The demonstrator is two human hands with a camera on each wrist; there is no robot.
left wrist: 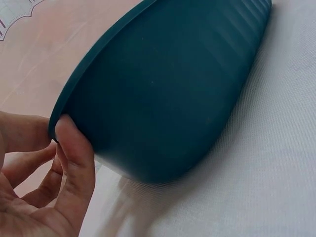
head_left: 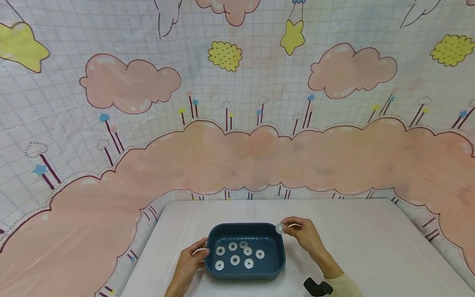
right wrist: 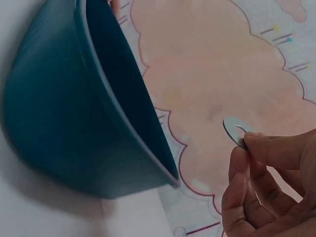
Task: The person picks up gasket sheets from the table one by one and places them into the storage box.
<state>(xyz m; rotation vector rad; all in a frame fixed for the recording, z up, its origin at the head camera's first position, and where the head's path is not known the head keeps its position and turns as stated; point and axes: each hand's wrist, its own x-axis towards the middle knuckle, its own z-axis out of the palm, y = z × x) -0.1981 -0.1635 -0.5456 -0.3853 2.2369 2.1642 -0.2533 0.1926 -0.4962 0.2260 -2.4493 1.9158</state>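
A dark blue rectangular tub stands on the white table with several flat metal washers spread over its floor; two of them overlap. My left hand pinches the tub's left rim between thumb and fingers, as the left wrist view also shows at the rim. Up at the tub's back right corner, my right hand pinches one washer by its edge between thumb and fingertips. In the right wrist view that washer is apart from the tub's wall, its centre hole partly showing.
The white-covered table reaches out on both sides of the tub. Behind it hangs a cloth printed with pink clouds and yellow stars. A black band sits at the right wrist, beside a pale sleeve.
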